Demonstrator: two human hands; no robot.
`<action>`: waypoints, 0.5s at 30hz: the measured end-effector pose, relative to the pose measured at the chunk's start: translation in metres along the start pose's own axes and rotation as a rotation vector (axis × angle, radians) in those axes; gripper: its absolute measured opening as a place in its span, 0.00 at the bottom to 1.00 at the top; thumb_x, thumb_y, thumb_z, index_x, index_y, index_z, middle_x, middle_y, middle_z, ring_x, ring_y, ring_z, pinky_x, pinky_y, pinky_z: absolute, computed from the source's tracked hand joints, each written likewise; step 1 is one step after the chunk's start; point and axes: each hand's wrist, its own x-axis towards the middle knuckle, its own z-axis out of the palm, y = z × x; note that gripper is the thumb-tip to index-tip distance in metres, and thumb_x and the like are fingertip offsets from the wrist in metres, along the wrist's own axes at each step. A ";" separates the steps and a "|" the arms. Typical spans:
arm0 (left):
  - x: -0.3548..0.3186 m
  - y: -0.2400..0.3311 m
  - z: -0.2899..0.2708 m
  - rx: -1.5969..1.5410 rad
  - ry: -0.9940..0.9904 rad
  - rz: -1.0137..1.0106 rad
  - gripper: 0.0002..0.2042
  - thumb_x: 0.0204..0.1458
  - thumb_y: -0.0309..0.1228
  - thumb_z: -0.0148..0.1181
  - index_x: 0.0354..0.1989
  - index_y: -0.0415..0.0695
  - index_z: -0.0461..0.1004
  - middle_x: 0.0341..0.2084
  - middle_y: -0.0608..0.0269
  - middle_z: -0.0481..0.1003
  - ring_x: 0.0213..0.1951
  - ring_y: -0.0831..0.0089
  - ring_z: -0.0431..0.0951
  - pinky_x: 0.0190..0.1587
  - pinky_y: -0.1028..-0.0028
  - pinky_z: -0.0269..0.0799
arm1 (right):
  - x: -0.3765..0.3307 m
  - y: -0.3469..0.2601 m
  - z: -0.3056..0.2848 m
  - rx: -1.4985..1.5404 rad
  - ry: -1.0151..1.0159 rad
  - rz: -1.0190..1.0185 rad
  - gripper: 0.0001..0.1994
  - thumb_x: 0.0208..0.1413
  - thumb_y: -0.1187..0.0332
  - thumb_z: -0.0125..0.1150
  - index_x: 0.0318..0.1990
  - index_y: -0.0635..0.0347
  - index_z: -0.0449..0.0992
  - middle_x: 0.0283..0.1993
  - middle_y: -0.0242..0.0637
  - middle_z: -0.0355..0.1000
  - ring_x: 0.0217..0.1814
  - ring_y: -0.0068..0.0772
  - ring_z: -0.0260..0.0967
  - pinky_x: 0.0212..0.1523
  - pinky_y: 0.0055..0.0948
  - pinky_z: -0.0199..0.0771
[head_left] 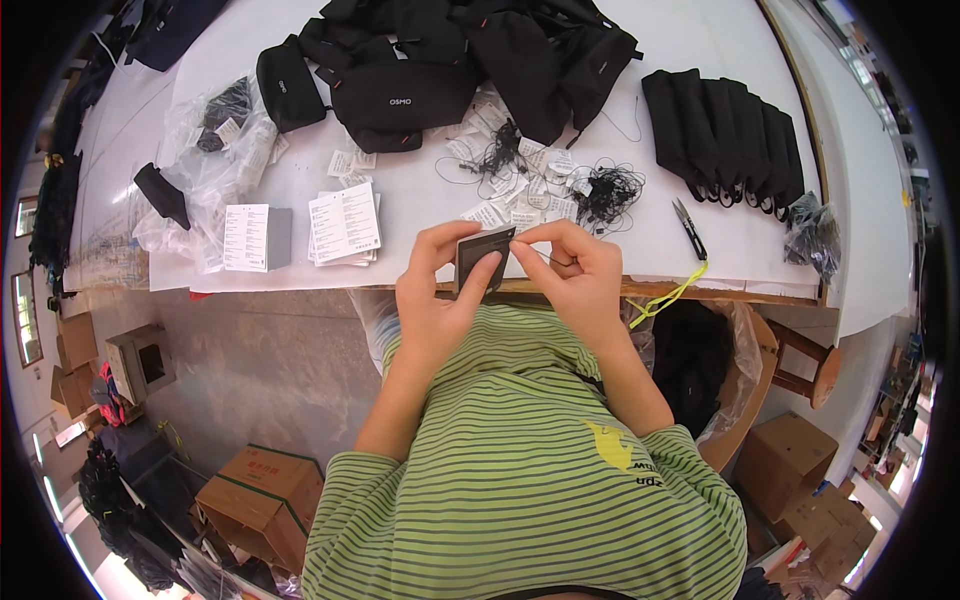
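Note:
My left hand [440,288] pinches a dark hang tag [486,262] between thumb and fingers, just above the table's front edge. At the tag's upper right corner, my right hand [580,270] has its thumb and index finger pressed together. Whatever they pinch there is too small to make out. Beyond my hands lie tangled black tag strings [608,196] and small white printed labels [535,190]. White printed cards are stacked [345,225] to the left of my left hand, with another card stack [248,238] farther left.
Black pouches [400,95] are heaped at the back, and a row of black pouches [725,135] lies at the right. Thread snips [690,230] with a yellow cord rest near the front edge. Plastic bags [205,190] lie at left; a cardboard box [262,500] stands on the floor.

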 end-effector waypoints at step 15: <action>0.002 -0.017 -0.015 -0.041 -0.019 0.230 0.09 0.44 0.17 0.63 0.35 0.36 0.79 0.33 0.60 0.76 0.36 0.73 0.76 0.38 0.77 0.70 | -0.002 -0.001 0.003 0.037 0.042 -0.053 0.07 0.46 0.74 0.69 0.34 0.60 0.79 0.15 0.18 0.50 0.17 0.10 0.39 0.18 0.19 0.36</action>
